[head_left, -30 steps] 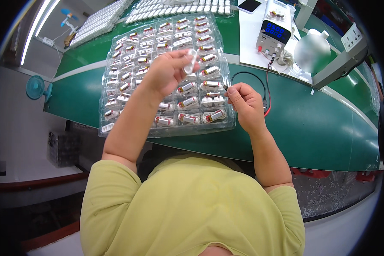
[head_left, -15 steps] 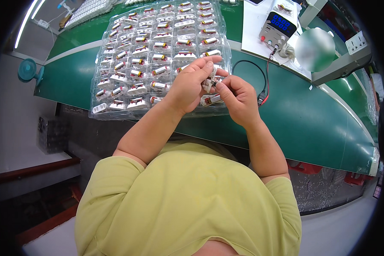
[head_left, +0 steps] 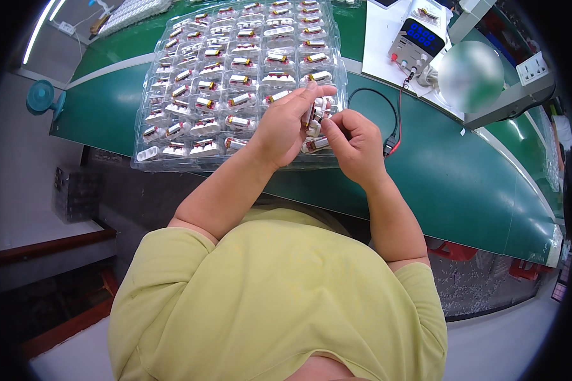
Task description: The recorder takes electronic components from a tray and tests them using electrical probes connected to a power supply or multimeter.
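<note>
My left hand [head_left: 285, 124] grips a small white plastic part [head_left: 316, 113] with a silver and reddish piece on it, above the near right of a clear plastic tray [head_left: 171, 166]. Close against the part, my right hand [head_left: 359, 147] has its thumb and forefinger pinched together; a tiny dark bit shows at their tips, too small to name. The tray's compartments carry several similar white parts, many with a small silver battery-like cell [head_left: 239, 100] with a yellow and red end.
The tray lies on a green table [head_left: 438, 171]. Behind, to the right, a power supply [head_left: 417, 39] with a blue display stands on a white board. Its black and red leads [head_left: 394, 136] reach the table beside my right hand. A grey arm [head_left: 511, 101] and a blurred round disc [head_left: 470, 77] stand farther right.
The white part has tilted in my left hand, so more of its silver and reddish side shows. My right fingers stay close to it. The whole view has shifted slightly.
</note>
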A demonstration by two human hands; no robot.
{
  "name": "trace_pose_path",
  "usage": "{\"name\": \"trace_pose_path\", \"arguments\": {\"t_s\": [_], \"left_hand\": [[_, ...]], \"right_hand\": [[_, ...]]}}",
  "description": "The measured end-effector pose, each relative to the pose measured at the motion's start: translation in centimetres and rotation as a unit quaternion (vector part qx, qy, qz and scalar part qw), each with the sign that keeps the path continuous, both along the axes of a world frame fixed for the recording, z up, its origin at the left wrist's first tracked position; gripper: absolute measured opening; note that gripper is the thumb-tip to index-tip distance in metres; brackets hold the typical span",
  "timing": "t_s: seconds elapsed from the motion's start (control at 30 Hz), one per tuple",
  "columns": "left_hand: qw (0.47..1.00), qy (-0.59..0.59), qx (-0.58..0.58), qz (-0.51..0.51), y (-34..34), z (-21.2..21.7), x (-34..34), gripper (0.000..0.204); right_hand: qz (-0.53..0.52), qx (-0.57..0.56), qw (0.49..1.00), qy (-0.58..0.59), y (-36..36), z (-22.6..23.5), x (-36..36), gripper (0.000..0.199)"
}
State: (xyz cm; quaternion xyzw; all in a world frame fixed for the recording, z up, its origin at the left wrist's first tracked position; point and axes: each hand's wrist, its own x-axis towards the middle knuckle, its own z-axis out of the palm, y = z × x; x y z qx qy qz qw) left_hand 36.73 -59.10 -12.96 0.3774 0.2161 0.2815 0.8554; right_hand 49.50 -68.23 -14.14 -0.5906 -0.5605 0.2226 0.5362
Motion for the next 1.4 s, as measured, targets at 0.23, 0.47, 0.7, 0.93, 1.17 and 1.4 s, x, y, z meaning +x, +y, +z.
{"name": "trace_pose_path", "arguments": {"t_s": [0.23,0.47,0.7,0.93,1.17,1.4], "left_hand": [[0.997,0.038,0.066,0.011,-0.5,0.1,0.1,0.041],[0.814,0.273,0.509,0.068,-2.7,-0.7,0.8,0.051],[0.82,0.221,0.527,-0.021,-0.3,-0.1,0.5,0.053],[0.608,0.459,0.643,0.081,12.2,1.3,0.6,0.028],[0.557,0.467,0.672,0.141,12.7,0.9,-0.1,0.021],[0.983,0.084,0.154,0.057,8.5,2.9,-2.2,0.022]], "right_hand": [[0.002,-0.009,1.0,-0.025,0.0,0.2,0.1,0.014],[0.027,0.048,0.996,-0.067,0.0,0.0,0.3,0.01],[0.026,-0.03,0.998,0.051,0.0,-0.6,1.5,0.009],[-0.132,0.154,0.976,-0.084,0.8,-0.6,2.4,0.009],[-0.163,0.197,0.955,-0.151,0.6,0.1,2.8,0.014],[-0.138,0.164,0.976,-0.043,0.8,-0.5,2.7,0.006]]}}
